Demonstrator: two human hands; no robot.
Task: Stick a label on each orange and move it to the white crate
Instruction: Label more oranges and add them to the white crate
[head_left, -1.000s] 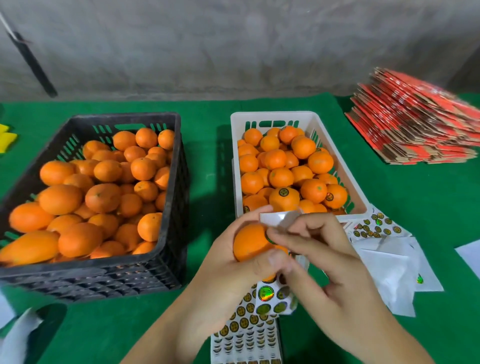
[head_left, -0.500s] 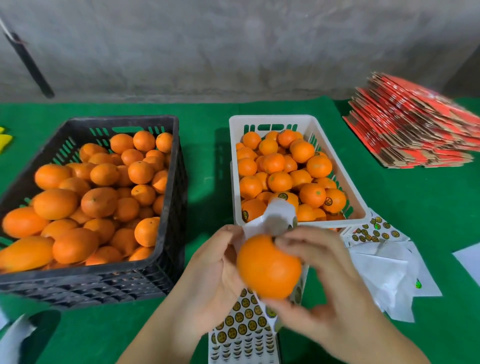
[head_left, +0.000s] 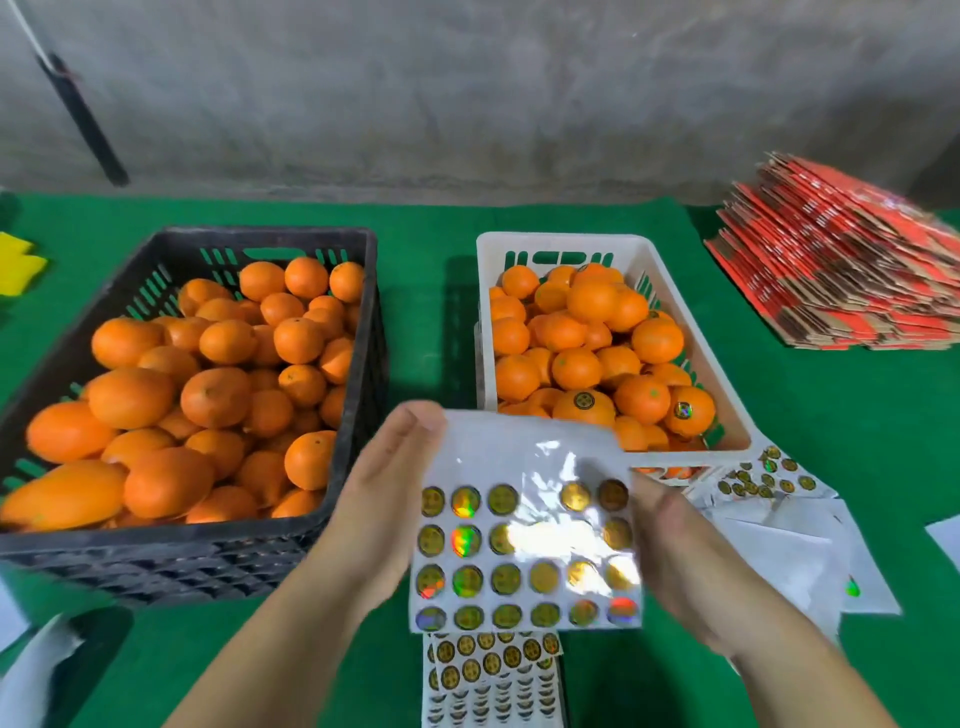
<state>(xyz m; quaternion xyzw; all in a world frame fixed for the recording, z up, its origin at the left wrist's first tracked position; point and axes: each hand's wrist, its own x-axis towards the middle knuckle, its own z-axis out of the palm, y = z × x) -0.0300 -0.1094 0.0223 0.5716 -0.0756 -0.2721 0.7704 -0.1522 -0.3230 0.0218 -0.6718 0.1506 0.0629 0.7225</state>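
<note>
Nearest the viewer, a used sticker sheet (head_left: 491, 680) is lying flat on the green desk (head_left: 431, 249). Just above it, both hands are holding up a glossy label sheet (head_left: 524, 545) with rows of round holographic gold labels. The left hand (head_left: 382, 514) is supporting the sheet's left edge, with its thumb at the top corner. The right hand (head_left: 691, 566) is sitting at the sheet's right edge and is blurred, so how its fingers are lying cannot be told. Neither hand is holding an orange.

The sheet is looking thin, light and floppy, curling at the top; it is probably best pinched at a bare margin, with each label peeled from its edge by a fingertip. More loose sheets (head_left: 769, 525) are lying to the right.

Further off, a black crate (head_left: 332, 467) on the left is holding a heap of unlabelled oranges (head_left: 218, 395). These are looking firm, round and fairly smooth, likely to roll, so one is best cupped whole in the palm. On the right, the white crate (head_left: 561, 244) is sitting nearly full, and some fruit there, such as one labelled orange (head_left: 584, 408), is showing a sticker. Beyond, a stack of red cardboard (head_left: 852, 260) is resting.
</note>
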